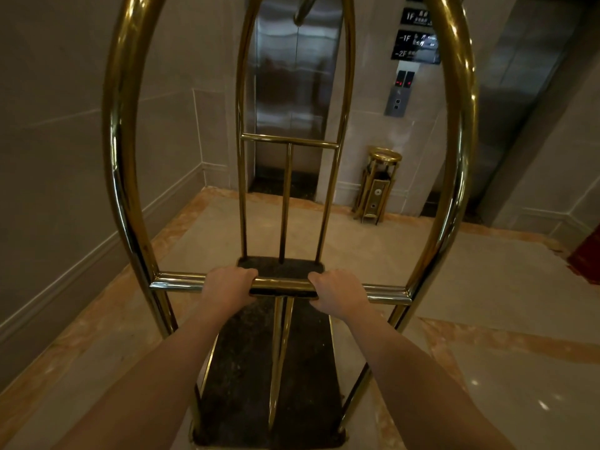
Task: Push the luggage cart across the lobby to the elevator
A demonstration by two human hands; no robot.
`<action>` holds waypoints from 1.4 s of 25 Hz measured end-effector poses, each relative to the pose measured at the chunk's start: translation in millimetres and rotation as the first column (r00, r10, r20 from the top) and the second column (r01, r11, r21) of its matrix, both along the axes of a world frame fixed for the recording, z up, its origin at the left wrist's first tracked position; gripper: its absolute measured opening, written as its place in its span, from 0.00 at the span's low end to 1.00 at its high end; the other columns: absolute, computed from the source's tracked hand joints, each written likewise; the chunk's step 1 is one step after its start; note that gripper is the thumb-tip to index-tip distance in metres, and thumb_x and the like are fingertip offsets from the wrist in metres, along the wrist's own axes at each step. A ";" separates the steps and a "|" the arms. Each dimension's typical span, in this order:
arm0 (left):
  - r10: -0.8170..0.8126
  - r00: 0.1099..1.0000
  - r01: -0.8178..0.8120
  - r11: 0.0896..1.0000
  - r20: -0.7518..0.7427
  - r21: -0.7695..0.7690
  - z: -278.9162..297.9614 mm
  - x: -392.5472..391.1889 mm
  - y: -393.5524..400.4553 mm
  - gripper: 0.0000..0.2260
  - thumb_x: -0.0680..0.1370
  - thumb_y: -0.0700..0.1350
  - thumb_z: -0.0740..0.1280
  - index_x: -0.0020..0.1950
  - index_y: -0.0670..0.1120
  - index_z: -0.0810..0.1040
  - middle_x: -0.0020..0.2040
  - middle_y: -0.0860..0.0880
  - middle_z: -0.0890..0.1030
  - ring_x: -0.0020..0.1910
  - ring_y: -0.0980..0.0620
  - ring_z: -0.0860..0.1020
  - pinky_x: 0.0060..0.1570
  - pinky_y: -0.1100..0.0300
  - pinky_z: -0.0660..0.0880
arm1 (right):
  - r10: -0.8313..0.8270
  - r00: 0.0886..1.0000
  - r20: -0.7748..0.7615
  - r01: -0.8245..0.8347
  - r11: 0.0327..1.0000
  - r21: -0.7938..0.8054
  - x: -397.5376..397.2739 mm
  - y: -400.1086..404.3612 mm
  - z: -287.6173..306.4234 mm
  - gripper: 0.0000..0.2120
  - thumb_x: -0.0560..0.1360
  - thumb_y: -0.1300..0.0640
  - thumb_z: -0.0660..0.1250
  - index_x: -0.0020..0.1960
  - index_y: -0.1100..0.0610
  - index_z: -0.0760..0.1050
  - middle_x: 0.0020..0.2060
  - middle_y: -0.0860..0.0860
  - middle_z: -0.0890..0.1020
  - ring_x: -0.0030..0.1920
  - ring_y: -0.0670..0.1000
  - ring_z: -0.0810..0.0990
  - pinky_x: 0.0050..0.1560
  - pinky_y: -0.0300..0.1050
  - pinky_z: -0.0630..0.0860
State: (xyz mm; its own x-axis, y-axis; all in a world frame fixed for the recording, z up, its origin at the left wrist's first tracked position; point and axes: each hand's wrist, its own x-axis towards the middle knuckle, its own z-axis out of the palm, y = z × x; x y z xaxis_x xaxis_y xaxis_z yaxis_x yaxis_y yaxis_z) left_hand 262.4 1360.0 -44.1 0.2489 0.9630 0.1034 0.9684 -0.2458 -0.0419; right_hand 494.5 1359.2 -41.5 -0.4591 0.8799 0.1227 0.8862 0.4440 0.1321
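A brass luggage cart with tall arched hoops and a dark carpeted deck stands right in front of me. No bags lie on the deck. My left hand and my right hand both grip the cart's horizontal push bar, a short gap between them. Straight ahead, framed by the hoops, is a steel elevator door, closed. The cart's far end sits a short way from that door.
A call-button panel with red displays hangs right of the door, floor signs above it. A brass ash bin stands below. A second elevator door is at far right. A wall runs close on the left. Something red sits at right edge.
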 end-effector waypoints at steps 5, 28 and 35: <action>0.014 1.000 -0.014 1.000 0.000 -0.008 -0.8 11.4 58.7 0.09 0.74 0.53 0.69 0.52 0.54 0.77 0.43 0.52 0.81 0.43 0.51 0.80 0.47 0.54 0.78 | -0.005 1.000 -0.007 0.005 1.000 0.007 10.7 57.3 2.1 0.11 0.76 0.48 0.68 0.53 0.53 0.73 0.36 0.48 0.74 0.36 0.50 0.76 0.38 0.45 0.74; -0.043 0.999 0.043 0.998 -0.019 0.037 -1.5 -10.4 356.2 0.09 0.75 0.53 0.69 0.53 0.54 0.77 0.45 0.52 0.82 0.44 0.51 0.80 0.41 0.58 0.71 | -0.062 0.998 -0.013 0.062 0.998 0.001 -11.1 349.6 -0.8 0.12 0.76 0.48 0.67 0.55 0.53 0.72 0.41 0.50 0.79 0.40 0.52 0.79 0.39 0.46 0.71; -0.046 0.999 0.047 0.997 -0.030 0.059 -6.5 -23.3 446.2 0.10 0.73 0.54 0.70 0.52 0.55 0.77 0.44 0.53 0.82 0.43 0.52 0.80 0.42 0.56 0.73 | -0.040 0.999 -0.004 0.041 0.999 0.015 -20.4 434.7 1.7 0.12 0.76 0.48 0.66 0.55 0.54 0.72 0.40 0.51 0.80 0.40 0.54 0.80 0.37 0.46 0.71</action>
